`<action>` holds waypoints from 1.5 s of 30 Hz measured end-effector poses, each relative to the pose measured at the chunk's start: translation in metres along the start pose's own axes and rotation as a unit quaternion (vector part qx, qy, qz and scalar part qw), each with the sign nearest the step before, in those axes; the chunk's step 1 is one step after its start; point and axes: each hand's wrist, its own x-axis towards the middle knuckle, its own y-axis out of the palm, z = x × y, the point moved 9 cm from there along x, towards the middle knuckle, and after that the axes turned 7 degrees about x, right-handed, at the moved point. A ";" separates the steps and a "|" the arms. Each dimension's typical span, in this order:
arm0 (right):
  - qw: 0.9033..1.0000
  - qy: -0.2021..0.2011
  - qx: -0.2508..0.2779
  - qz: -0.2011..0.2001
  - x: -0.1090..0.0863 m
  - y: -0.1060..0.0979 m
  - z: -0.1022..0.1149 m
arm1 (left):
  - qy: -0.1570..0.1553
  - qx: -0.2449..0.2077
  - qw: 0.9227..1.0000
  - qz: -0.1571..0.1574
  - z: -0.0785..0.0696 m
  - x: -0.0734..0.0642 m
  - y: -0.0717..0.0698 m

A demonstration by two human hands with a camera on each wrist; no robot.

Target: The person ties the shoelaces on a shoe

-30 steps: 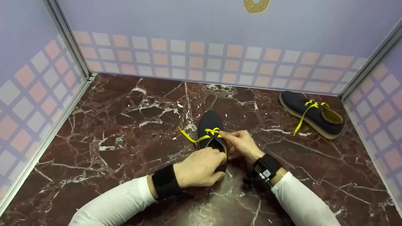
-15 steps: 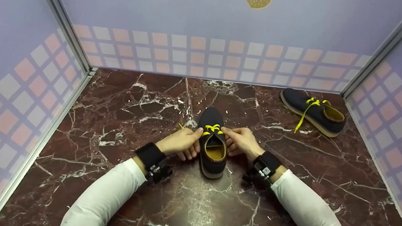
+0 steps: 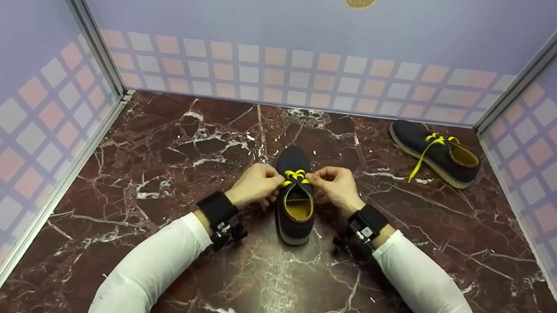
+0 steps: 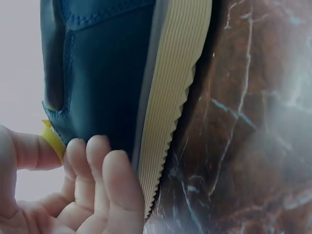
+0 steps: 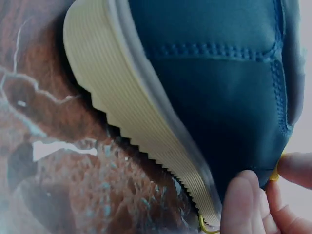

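Observation:
A dark navy shoe (image 3: pixel 294 158) with a yellow insole stands on the marble-patterned surface, toe pointing away, between my hands. Yellow shoelace (image 3: pixel 295 174) crosses its front. On the shoe's left side, my left hand (image 3: pixel 255 184) pinches the lace by the eyelets; in the left wrist view its thumb is against the yellow lace (image 4: pixel 53 140) and the other fingers lie along the shoe's side. My right hand (image 3: pixel 339 189) pinches the lace at the right eyelets, where a bit of yellow lace (image 5: pixel 274 171) shows by the thumb. The left lace end is hidden behind my left hand.
A second navy shoe (image 3: pixel 413 140) with yellow laces stands at the back right, its loose lace end hanging onto the surface. Patterned panels (image 3: pixel 281 19) enclose the back and both sides. White specks dot the marble-patterned surface (image 3: pixel 172 248).
My left hand has moved from over the shoe's opening to its left side and closed on the lace there. The right hand stays by the right eyelets. The view has tilted down slightly.

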 end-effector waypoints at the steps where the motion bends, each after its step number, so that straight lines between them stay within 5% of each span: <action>1: 1.000 0.013 0.002 0.000 0.000 0.000 -0.002 | 0.004 0.000 1.000 -0.007 -0.001 0.000 -0.001; 8: 0.994 0.086 0.063 0.015 0.003 0.002 -0.011 | 0.025 -0.030 0.997 -0.061 -0.006 0.001 -0.008; 15: 0.988 0.034 0.148 0.000 0.006 0.006 -0.001 | 0.077 -0.129 0.982 -0.116 -0.021 0.000 -0.018; 24: 0.958 -0.052 0.274 0.070 -0.001 0.021 0.038 | 0.146 -0.177 0.963 -0.144 -0.047 -0.008 -0.022; 33: 0.956 -0.116 0.242 0.118 -0.014 0.029 0.067 | 0.247 -0.095 0.945 -0.190 -0.075 -0.026 -0.034; 41: 0.967 -0.146 0.169 0.122 -0.021 0.028 0.075 | 0.235 -0.094 0.952 -0.172 -0.069 -0.026 -0.030; 45: 0.967 -0.153 0.167 0.117 -0.023 0.026 0.079 | 0.239 -0.120 0.947 -0.179 -0.068 -0.027 -0.030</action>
